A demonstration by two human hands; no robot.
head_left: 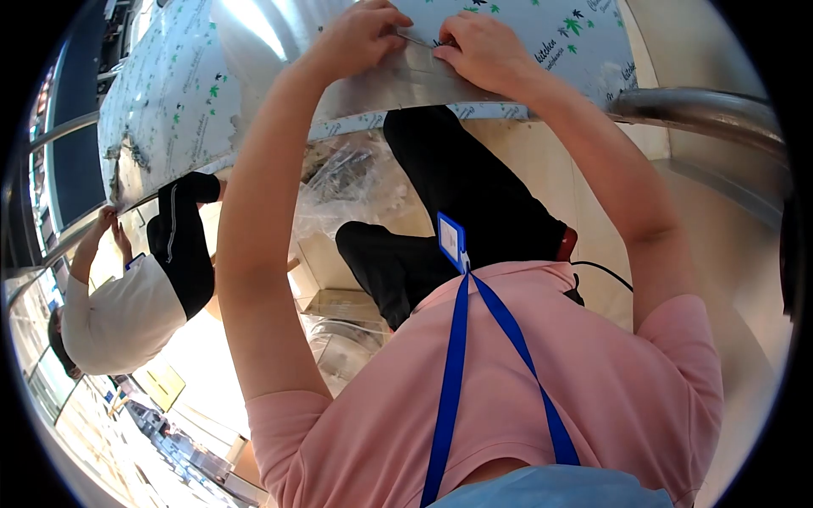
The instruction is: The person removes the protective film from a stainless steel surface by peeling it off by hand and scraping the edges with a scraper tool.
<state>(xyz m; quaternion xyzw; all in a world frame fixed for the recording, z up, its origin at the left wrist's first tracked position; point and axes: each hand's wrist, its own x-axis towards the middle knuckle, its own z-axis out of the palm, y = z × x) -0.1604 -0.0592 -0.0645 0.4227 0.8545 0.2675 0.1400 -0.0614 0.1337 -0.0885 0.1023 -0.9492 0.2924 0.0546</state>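
At the top of the head view, my left hand (360, 38) is closed, its fingers pinching one end of a thin, wire-like piece (415, 40). My right hand (487, 51) sits a short way to the right, with thumb and fingers pinched at the other end of that piece. Its exact kind is too small to make out. Both hands rest over a table (576, 68) covered with a pale sheet printed with green leaves and the word "kitchen". Below the hands the table shows a bare, shiny patch near its edge.
A metal rail (703, 110) runs along the right. Crumpled clear plastic (351, 182) lies under the table. At the left, another person in a white shirt (131, 322) sits at the same table, hands together by its edge. My blue lanyard (453, 381) hangs down my front.
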